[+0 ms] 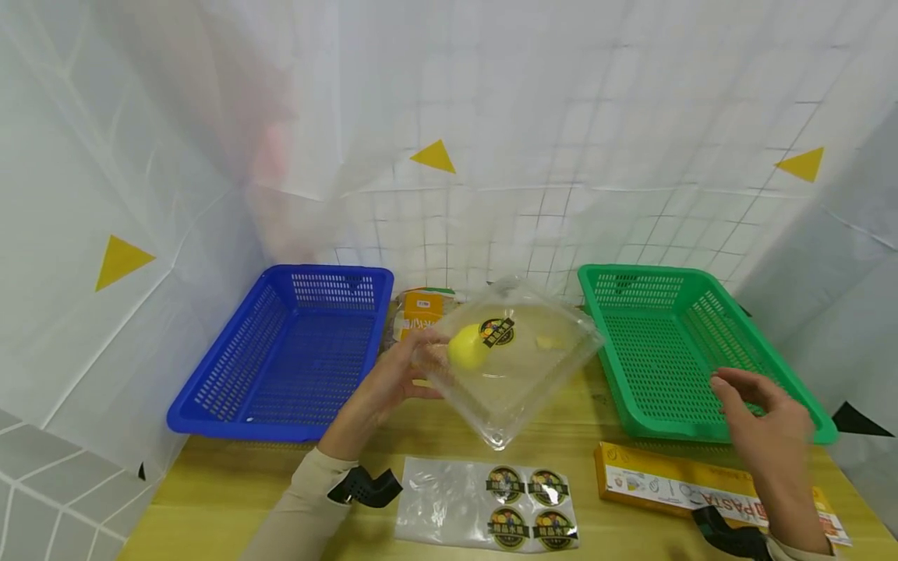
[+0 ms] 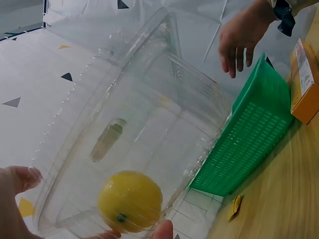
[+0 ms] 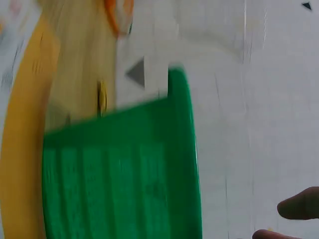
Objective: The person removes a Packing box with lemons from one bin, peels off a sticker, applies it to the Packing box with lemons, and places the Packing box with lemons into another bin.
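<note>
My left hand [image 1: 400,372] grips a clear plastic fruit box [image 1: 522,382] by its left side, raised above the table and tilted. Inside lies a yellow lemon [image 2: 130,200], near the gripping fingers. A round dark label [image 1: 497,333] with fruit and gold lettering sits on the box, overlapping the lemon in the head view. My right hand [image 1: 768,421] hovers over the near right part of the green basket [image 1: 624,382], its fingers loosely bent and holding nothing. Only two of its fingertips show in the right wrist view.
A sheet of round labels [image 1: 449,499] lies at the table's front. Right of it is a yellow pasta box [image 1: 669,475], partly behind my right forearm. The blue basket [image 1: 316,351] stands at left. An orange-and-clear packet [image 1: 424,308] sits behind the fruit box, before the white curtain.
</note>
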{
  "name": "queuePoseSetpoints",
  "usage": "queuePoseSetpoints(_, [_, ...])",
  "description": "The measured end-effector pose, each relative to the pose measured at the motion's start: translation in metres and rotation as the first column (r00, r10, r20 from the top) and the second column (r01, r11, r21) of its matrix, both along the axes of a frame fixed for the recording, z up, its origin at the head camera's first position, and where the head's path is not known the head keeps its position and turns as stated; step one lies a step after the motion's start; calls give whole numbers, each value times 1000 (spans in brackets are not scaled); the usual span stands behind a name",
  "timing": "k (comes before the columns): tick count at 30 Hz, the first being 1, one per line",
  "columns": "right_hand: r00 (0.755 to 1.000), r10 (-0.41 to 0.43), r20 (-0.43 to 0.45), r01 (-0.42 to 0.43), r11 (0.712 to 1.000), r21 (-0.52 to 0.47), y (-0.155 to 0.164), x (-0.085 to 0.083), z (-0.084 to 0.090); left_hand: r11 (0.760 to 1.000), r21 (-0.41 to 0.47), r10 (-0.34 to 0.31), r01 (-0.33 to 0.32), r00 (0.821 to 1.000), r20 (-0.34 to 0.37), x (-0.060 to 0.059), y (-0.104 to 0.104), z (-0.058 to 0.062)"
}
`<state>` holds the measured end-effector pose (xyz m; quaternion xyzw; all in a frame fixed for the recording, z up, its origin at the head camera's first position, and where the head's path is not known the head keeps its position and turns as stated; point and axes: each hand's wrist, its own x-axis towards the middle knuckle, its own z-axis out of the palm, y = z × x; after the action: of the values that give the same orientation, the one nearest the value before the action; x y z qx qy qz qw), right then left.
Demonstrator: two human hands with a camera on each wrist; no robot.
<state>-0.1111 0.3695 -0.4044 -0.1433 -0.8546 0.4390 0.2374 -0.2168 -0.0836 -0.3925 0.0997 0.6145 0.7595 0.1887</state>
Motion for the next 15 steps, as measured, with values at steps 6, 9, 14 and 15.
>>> queuePoseSetpoints(6, [931, -363, 51, 357, 929, 102, 41, 1, -5, 1000, 0, 1, -1, 1000, -7, -3, 6, 2])
queuePoseSetpoints(9, [898, -433, 76, 429, 901, 61, 62, -2, -11, 1000, 4, 8, -8, 1000, -8, -4, 9, 4])
queuePoseSetpoints(14, [814, -567, 128, 579, 807, -111, 134, -17, -67, 1000, 17, 8, -8, 1000, -1, -4, 14, 7])
queuePoseSetpoints(15, [798, -590, 126, 603, 784, -149, 151, -21, -80, 1000, 17, 8, -8, 1000, -2, -4, 15, 7])
